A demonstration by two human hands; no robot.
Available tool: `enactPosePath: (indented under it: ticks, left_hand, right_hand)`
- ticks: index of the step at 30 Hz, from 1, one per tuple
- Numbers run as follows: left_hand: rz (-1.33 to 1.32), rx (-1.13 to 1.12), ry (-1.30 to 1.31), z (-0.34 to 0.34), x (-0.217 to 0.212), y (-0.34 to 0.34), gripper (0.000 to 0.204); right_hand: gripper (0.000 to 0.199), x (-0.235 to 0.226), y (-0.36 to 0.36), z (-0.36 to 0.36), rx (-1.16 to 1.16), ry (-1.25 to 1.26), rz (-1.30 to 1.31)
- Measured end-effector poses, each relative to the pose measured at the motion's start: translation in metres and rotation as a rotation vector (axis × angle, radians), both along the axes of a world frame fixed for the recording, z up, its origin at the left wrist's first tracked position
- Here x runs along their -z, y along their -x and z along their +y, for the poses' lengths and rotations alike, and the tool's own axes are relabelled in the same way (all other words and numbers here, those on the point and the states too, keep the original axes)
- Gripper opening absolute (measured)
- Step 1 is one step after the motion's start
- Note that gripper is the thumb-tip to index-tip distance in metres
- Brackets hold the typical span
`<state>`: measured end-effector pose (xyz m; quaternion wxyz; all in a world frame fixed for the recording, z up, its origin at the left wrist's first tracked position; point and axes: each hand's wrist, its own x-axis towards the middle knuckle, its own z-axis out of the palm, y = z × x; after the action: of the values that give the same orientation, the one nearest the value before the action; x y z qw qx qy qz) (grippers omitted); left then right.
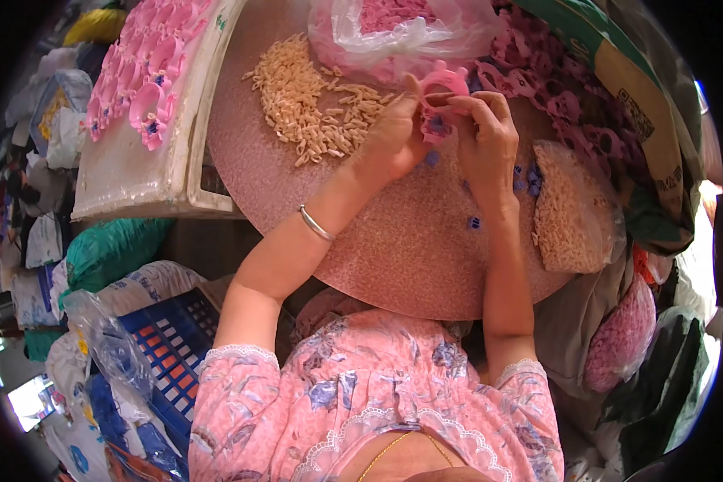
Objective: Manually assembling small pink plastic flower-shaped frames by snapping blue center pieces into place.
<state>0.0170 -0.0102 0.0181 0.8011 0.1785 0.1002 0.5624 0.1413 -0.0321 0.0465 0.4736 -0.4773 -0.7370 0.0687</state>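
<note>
- Left hand [398, 136] and right hand [490, 149]: fingers [490, 108] closed on a pink ring-shaped piece [451, 80], upper centre of frame.
- Below them, round worktop [394, 249]; beige pieces [289, 96] heaped upper left of centre.

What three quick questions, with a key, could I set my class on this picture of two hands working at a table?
1. True or false: a silver bangle circles the left forearm.
2. What are the left hand and right hand holding?
A) a green sack
B) a pink plastic ring-shaped piece
C) a roll of tape
3. Fill the gap: the clear bag of small beige pieces lies to the ____ of the right hand.

Key: 1 true; 2 B; 3 right.
</note>
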Motion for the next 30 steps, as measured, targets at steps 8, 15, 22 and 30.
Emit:
enactPosePath:
  ticks: [8,15,22,30]
  left_hand:
    - [-0.022,0.073,0.043,0.005,0.007,0.010,0.054]
    - [0.102,0.016,-0.070,0.005,0.009,0.007,0.053]
    - [0.006,-0.026,0.075,0.006,0.010,0.009,0.048]
    - [-0.105,0.047,0.133,0.005,0.006,0.009,0.047]
  right_hand:
    - [0.021,-0.007,0.003,-0.006,0.019,0.196,0.142]
    - [0.015,-0.004,0.002,-0.006,-0.013,-0.035,-0.187]
    - [0.011,0.004,0.008,-0.003,0.000,-0.140,-0.206]
    - [0.018,0.012,0.004,0.002,-0.092,-0.380,-0.247]
